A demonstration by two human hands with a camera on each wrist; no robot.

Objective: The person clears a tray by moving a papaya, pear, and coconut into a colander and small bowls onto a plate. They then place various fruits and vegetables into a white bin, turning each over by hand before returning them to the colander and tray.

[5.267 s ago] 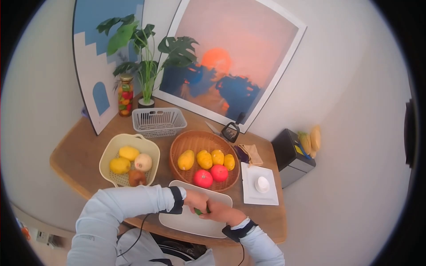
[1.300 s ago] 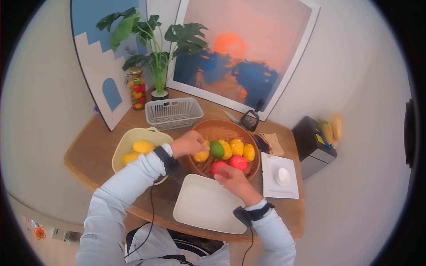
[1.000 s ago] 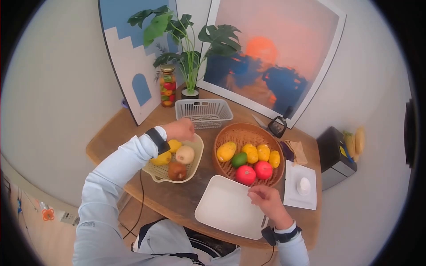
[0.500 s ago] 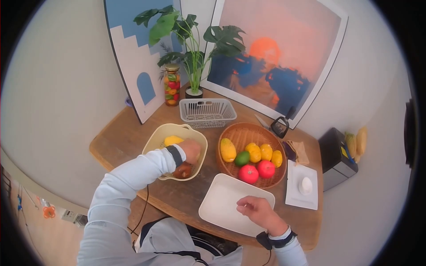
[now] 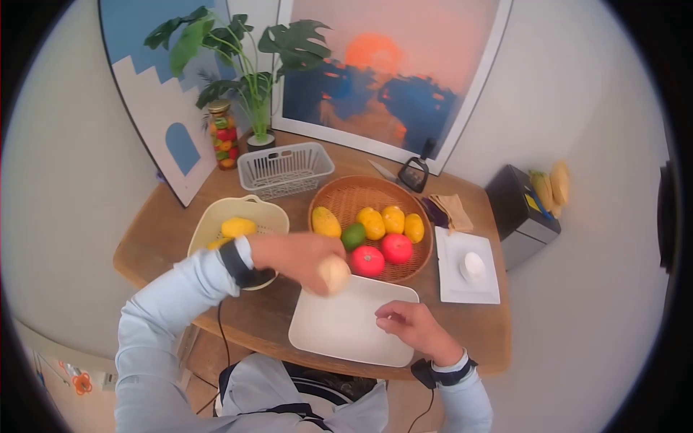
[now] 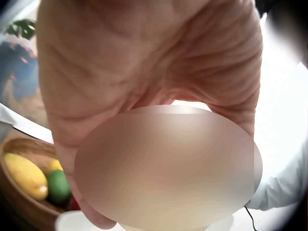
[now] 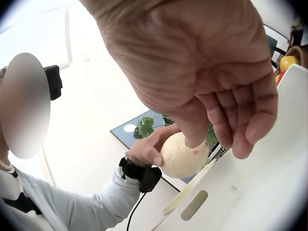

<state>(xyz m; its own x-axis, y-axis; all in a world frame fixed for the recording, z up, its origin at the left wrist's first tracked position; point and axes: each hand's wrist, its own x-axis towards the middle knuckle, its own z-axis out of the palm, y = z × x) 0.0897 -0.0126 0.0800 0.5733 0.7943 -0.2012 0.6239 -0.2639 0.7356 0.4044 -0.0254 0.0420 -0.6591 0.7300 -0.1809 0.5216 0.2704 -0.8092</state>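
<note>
My left hand (image 5: 289,255) grips a round cream-coloured fruit (image 5: 334,276) over the back left of the white tray (image 5: 346,325). In the right wrist view, small marks dot the pale skin of this fruit (image 7: 180,161). A blur covers it in the left wrist view, below the left palm (image 6: 144,57). My right hand (image 5: 413,323) hovers at the tray's right side, fingers loosely bent and holding nothing. Behind the tray, the wicker basket (image 5: 348,190) bears a green fruit (image 5: 353,236), several yellow fruits (image 5: 393,219) and two red round fruits (image 5: 367,260).
At left, a pale yellow basket (image 5: 280,214) holds yellow fruit (image 5: 238,227), partly hidden by my left arm. A grey basket (image 5: 285,169), plant pot (image 5: 260,141) and glass jar (image 5: 223,137) stand behind. A white plate (image 5: 469,289) with a white cup-like object (image 5: 473,267) lies right.
The green fruit went from my hands into the wicker basket. My left hand then reached into the pale yellow basket and brought the cream-coloured fruit right, over the tray.
</note>
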